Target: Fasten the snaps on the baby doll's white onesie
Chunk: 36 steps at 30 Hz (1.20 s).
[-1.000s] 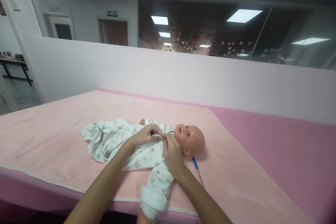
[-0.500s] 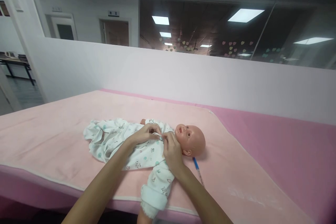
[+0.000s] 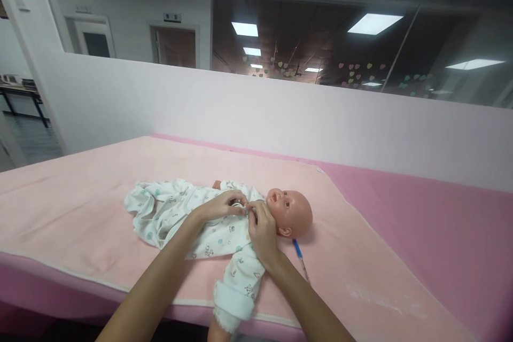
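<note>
A baby doll [image 3: 292, 212] lies on its back on a pale pink blanket [image 3: 80, 208], head to the right. It wears a white printed romper [image 3: 180, 219]. Both my hands meet at the romper's neckline, just under the doll's chin. My left hand [image 3: 220, 206] pinches the cloth edge from the left. My right hand [image 3: 261, 230] pinches the collar from the right, fingers curled. One sleeve [image 3: 236, 288] hangs toward the near edge of the table.
A blue pen [image 3: 300, 256] lies on the blanket just right of my right wrist. The blanket covers a darker pink mat [image 3: 433, 235]. A white partition wall [image 3: 280, 112] runs behind the table, with glass above it.
The view has shifted slightly. Both hands stay at the romper's collar with only small finger movements.
</note>
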Each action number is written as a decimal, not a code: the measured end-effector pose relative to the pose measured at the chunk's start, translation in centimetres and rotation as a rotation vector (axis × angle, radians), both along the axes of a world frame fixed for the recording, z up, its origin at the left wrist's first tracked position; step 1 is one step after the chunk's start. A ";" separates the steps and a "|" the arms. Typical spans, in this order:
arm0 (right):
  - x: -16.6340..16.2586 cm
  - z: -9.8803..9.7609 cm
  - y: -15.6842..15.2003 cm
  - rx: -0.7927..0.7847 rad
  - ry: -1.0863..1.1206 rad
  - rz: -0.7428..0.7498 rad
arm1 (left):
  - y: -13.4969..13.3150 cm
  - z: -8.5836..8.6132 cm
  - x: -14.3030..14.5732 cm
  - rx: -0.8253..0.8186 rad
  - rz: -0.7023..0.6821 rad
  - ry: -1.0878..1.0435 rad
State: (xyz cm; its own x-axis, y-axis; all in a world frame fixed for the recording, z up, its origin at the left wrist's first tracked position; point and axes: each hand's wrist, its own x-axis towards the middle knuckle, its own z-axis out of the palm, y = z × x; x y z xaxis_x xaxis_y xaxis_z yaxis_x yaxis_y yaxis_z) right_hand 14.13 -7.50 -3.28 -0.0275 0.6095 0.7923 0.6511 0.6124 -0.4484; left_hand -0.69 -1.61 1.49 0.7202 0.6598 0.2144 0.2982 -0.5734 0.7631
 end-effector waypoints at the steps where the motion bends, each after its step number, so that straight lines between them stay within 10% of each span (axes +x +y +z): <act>1: 0.0 0.0 0.0 -0.004 0.001 -0.005 | 0.0 0.0 0.0 -0.011 0.006 -0.001; 24: 0.0 0.1 -0.5 0.007 -0.203 -0.108 | 0.2 -0.3 0.2 -0.067 0.107 -0.070; 36: -2.0 2.2 0.0 0.085 -0.501 0.049 | -1.5 -0.9 -5.2 -0.054 0.059 -0.141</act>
State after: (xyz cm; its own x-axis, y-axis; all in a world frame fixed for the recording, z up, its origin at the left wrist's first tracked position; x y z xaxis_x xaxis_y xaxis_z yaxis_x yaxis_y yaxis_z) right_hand 12.13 -7.47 -1.07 -0.4437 0.5319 0.7212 0.7429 0.6684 -0.0359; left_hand -5.85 -3.14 0.54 0.6455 0.7130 0.2738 0.2178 -0.5154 0.8288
